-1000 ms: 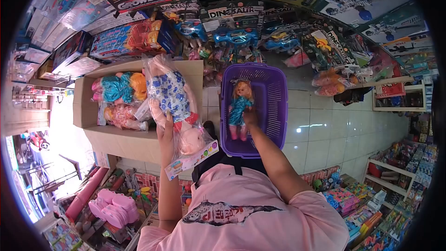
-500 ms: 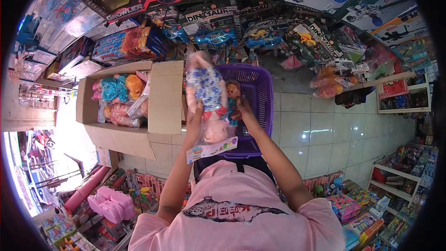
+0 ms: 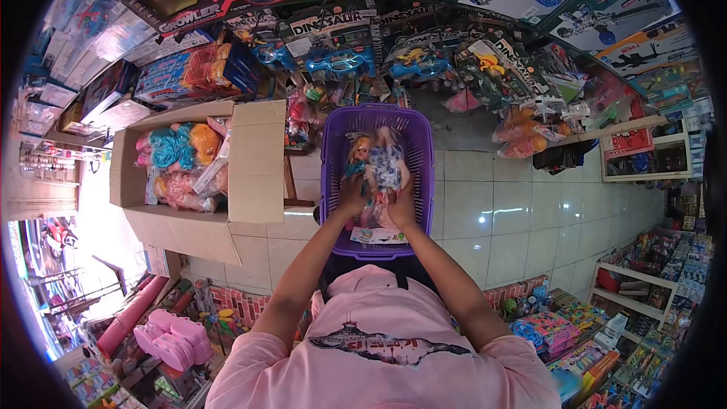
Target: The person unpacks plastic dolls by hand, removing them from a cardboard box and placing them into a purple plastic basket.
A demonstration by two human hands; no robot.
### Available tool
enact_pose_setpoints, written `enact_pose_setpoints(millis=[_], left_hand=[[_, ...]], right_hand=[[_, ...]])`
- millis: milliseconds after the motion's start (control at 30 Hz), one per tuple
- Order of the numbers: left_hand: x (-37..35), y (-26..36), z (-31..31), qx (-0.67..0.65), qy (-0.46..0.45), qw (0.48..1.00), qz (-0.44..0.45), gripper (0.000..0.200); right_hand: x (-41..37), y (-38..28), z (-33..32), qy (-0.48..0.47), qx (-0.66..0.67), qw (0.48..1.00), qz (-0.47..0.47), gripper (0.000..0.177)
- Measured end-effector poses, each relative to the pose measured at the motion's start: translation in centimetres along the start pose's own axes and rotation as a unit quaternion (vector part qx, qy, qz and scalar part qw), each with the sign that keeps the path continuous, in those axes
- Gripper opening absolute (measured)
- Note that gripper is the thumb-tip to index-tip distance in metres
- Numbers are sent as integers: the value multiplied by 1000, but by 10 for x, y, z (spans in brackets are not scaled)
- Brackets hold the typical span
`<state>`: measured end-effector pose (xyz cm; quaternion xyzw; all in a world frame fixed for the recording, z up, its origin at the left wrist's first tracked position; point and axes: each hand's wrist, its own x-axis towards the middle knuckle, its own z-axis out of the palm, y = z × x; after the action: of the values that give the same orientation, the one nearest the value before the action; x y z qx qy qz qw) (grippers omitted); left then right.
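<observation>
Inside the purple basket [image 3: 329, 220] lies a bagged doll [image 3: 388, 167] in a blue-and-white patterned dress, its header card [image 3: 379, 236] toward me. My right hand [image 3: 402, 203] is closed on the right side of this doll's lower part. On its left is an orange-haired doll [image 3: 359, 153] in teal. My left hand [image 3: 351, 195] is closed where the two dolls meet, its fingertips partly hidden; which doll it grips more firmly is hard to make out. Both hands are down inside the basket.
An open cardboard box [image 3: 257, 163] holding bagged dolls [image 3: 178, 189] stands to the left. Packs of dinosaur toys [image 3: 341, 57] hang along the far side. Pale floor tiles [image 3: 515, 212] stretch to the right, toward white shelves [image 3: 636, 288]. Pink bags [image 3: 173, 339] hang at lower left.
The doll in the patterned dress has come down from above the basket's left edge into the basket. My left hand has moved right with it, and my right hand now holds its right side.
</observation>
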<state>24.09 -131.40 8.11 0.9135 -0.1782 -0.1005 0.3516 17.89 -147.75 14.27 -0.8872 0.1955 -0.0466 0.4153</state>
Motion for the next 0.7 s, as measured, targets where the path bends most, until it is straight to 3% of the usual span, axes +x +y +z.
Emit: enact_pose_setpoints(millis=[67,133,200,233,300,333,433,500,567,600,700], left_hand=[[-5,18,-8,43,-105,993,-39,67],[-12,24,-11,72,-98,992,-26,65],[-16,31,-15,102,-92,990,-13,64],[-18,34,-17,137,-97,985,-22,64],[-21,41,-20,172,-103,979,-29,65],[-21,45,-23,163,-121,978,-50,68],[-24,48,-26,144,-129,979,-60,73],[-28,42,-25,133,-122,982,-53,74],[-31,28,-18,134,-82,988,14,74],[-30,26,-18,134,-83,987,14,74],[-23,18,-15,82,-119,990,-2,76]], right_hand=[[-3,11,10,25,-15,1000,-1,83],[-2,5,10,50,-28,998,-2,82],[-2,-6,6,-20,-115,986,117,80],[0,-19,-1,-21,-114,986,117,80],[6,-39,-14,-131,-160,954,218,77],[7,-32,-9,-129,-159,954,218,77],[10,-26,-1,-176,-240,933,204,80],[-3,-29,-6,-137,-435,889,-44,82],[-8,-3,8,-176,-411,893,-53,82],[-9,1,9,-215,-387,894,-64,83],[-2,9,12,-207,-424,878,-78,84]])
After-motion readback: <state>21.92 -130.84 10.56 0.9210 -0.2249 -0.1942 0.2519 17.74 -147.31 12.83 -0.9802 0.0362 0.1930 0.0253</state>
